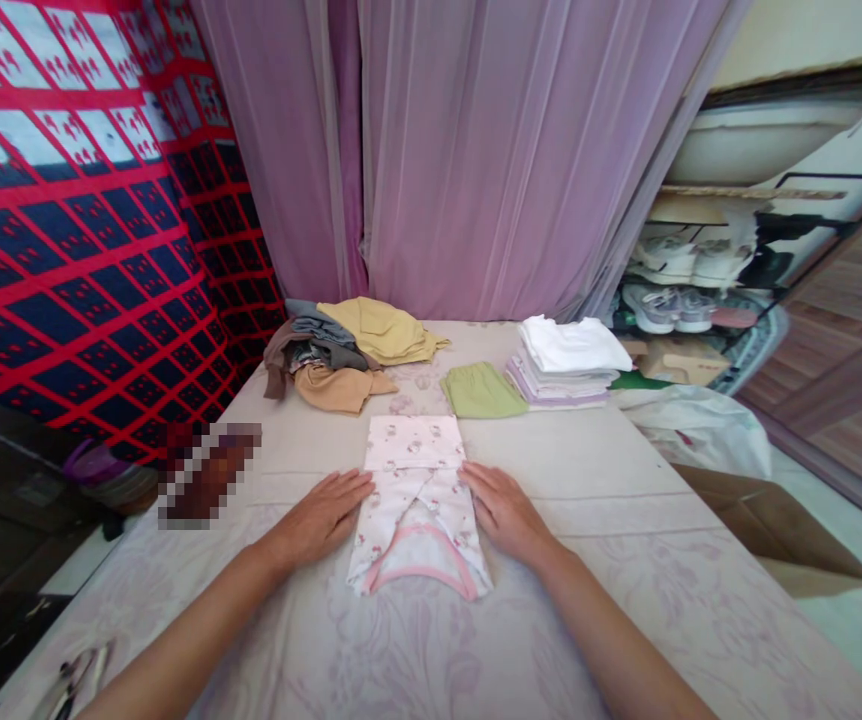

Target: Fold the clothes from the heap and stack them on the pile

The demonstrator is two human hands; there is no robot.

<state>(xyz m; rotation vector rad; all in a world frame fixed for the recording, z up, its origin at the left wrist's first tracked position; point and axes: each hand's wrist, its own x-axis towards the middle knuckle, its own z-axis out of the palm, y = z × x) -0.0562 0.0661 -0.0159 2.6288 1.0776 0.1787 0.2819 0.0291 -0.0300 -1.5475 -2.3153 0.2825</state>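
A white printed garment with pink neck trim (417, 500) lies folded into a narrow shape on the patterned sheet (311, 640), its neckline towards me and its far end folded over. My left hand (326, 515) rests flat along its left edge, fingers stretched out and fingertips touching the cloth. On the right edge lies my right hand (504, 508), also flat with fingers extended. Neither hand grips anything. Beyond the garment sits a folded green piece (482, 390), beside a stack of folded clothes with a white shirt on top (575, 345).
A loose heap of clothes, including a yellow garment (382, 330) and an orange one (341, 388), lies at the back left. Purple curtains (476, 150) hang behind. An open cardboard box (776, 530) and shoe shelves (675, 305) stand on the right.
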